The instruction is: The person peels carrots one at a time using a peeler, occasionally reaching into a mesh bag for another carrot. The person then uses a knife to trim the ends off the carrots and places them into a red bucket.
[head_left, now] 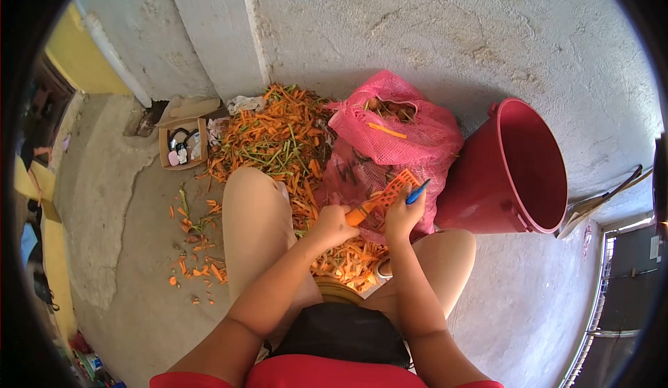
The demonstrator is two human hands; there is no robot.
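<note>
Near a rough grey wall [431, 26] sits a pink sack [421, 139], in front of which the left hand [332, 228] grips a carrot [356, 217], probably light, stiff and slick where peeled, best held at one end, while the right hand [403, 214] clasps a blue-tipped tool [417, 192].

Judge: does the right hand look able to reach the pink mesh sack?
Likely yes: the pink mesh sack lies just beyond the right hand, unobstructed, though that hand holds something slim, blue.

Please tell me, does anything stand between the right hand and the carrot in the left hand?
Yes: the orange slotted tool, held in the right hand, stands between it and the carrot in the left hand. Nothing else visible does.
</note>
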